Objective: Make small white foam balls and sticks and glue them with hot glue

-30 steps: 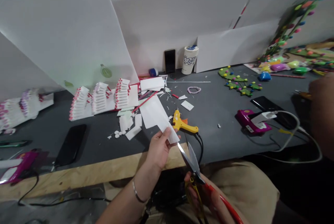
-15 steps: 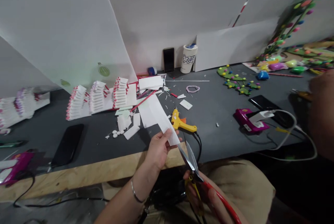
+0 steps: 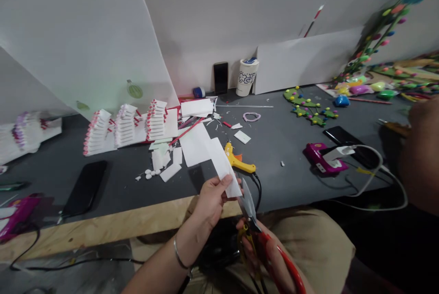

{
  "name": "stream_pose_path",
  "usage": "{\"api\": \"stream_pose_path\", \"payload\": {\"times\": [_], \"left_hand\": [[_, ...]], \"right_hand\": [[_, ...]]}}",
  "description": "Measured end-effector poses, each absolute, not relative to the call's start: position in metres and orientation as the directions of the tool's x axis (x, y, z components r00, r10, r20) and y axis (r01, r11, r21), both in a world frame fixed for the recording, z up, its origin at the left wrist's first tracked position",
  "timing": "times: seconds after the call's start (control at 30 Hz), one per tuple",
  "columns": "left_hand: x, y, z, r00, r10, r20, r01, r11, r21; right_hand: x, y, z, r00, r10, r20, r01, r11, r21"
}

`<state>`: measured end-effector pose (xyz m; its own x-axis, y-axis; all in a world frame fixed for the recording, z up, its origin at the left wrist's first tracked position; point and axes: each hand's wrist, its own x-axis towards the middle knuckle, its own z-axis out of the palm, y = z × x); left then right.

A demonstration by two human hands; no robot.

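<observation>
My left hand [image 3: 211,198] pinches a long strip of white paper [image 3: 222,166] between thumb and fingers, above the table's front edge. In my right hand [image 3: 274,257] is a pair of scissors [image 3: 252,216] with red and yellow on the handles. The scissor blades point up and stand apart, close to the strip's lower end. A yellow glue gun [image 3: 238,160] lies just beyond the strip. Behind my left hand, a larger white sheet [image 3: 195,145] rests on the dark table, partly behind the strip.
Paper scraps [image 3: 170,173] and rows of white pieces with red tips [image 3: 156,122] lie left. A cup [image 3: 247,78] and a phone [image 3: 221,78] stand at the back. Right are a magenta power adapter [image 3: 324,159], a white cable and another person's arm [image 3: 421,157].
The strip has come away from over the larger sheet and shifted slightly right and down with my left hand. The scissors have moved a little left, and their blades look closer together.
</observation>
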<state>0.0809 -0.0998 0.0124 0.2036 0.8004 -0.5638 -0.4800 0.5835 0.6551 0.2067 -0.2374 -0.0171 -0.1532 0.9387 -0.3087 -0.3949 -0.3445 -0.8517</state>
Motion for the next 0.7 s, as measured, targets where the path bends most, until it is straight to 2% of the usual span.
{"api": "stream_pose_path", "payload": {"times": [0.1, 0.33, 0.57, 0.7], "left_hand": [[0.081, -0.100, 0.008, 0.201, 0.812, -0.549, -0.482, 0.569, 0.666], [0.082, -0.100, 0.005, 0.201, 0.814, -0.545, -0.463, 0.570, 0.679], [0.082, -0.101, 0.005, 0.201, 0.820, -0.537, -0.463, 0.562, 0.685], [0.082, -0.102, 0.006, 0.216, 0.817, -0.534, -0.464, 0.567, 0.681]], "right_hand": [[0.201, -0.239, -0.019, -0.199, 0.927, -0.318, -0.441, -0.375, -0.815], [0.194, -0.246, -0.049, -0.162, 0.943, -0.292, -0.500, -0.334, -0.799], [0.189, -0.240, -0.041, -0.173, 0.952, -0.253, -0.530, -0.306, -0.791], [0.189, -0.244, -0.041, -0.172, 0.939, -0.298, -0.525, -0.343, -0.779]]}}
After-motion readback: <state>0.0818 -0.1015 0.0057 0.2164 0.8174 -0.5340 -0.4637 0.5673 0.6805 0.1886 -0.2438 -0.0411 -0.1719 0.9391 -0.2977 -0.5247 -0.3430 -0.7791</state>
